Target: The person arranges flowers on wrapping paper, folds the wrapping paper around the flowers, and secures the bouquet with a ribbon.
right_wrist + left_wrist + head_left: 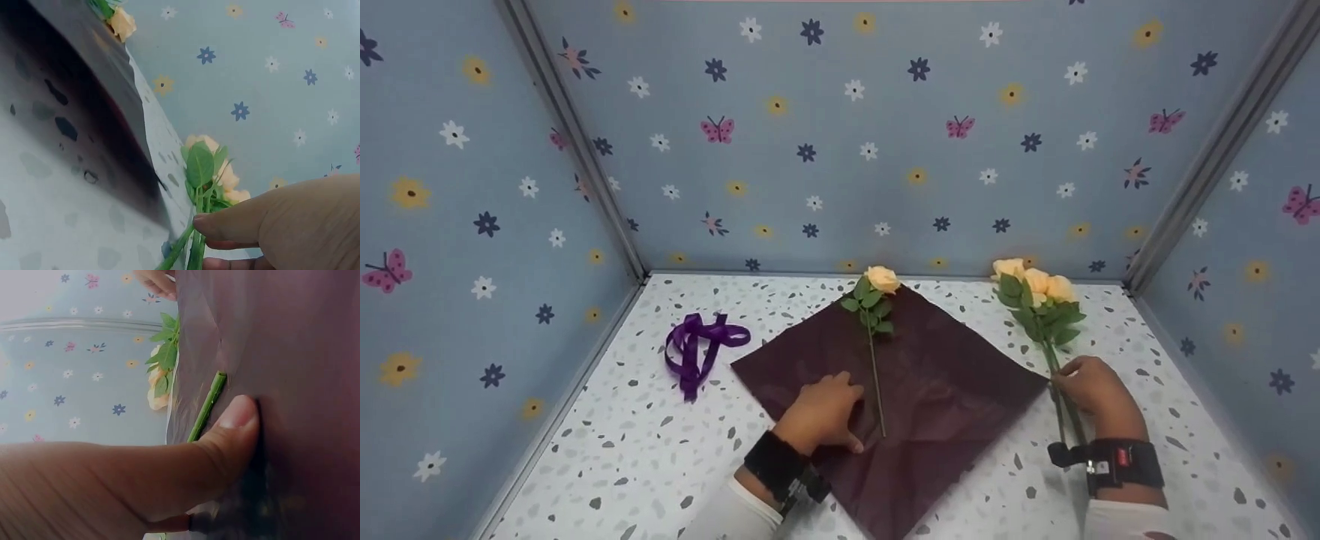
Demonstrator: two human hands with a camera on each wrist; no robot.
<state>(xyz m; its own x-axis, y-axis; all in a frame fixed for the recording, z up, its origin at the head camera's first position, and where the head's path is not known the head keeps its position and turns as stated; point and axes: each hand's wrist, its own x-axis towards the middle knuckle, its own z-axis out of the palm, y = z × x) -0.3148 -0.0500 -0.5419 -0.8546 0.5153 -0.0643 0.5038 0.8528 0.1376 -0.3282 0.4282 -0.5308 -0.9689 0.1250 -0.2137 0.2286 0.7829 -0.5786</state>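
Note:
A dark purple wrapping sheet (952, 352) lies on the speckled table with one corner toward the person. On it rests a single artificial rose (883, 279), cream-coloured, its green stem (207, 408) running down the sheet. My left hand (821, 412) rests on the sheet just left of that stem, fingers loosely bent and thumb extended near the cut end. At the right, my right hand (1099, 390) pinches the stems of several cream roses (1039, 285) between thumb and fingers, beside the sheet's right corner. Leaves cluster below those blooms (199, 163).
A looped purple ribbon (690, 352) lies on the table left of the sheet. Blue panels with flowers and butterflies (885, 150) enclose the table (630, 450) at the back and both sides.

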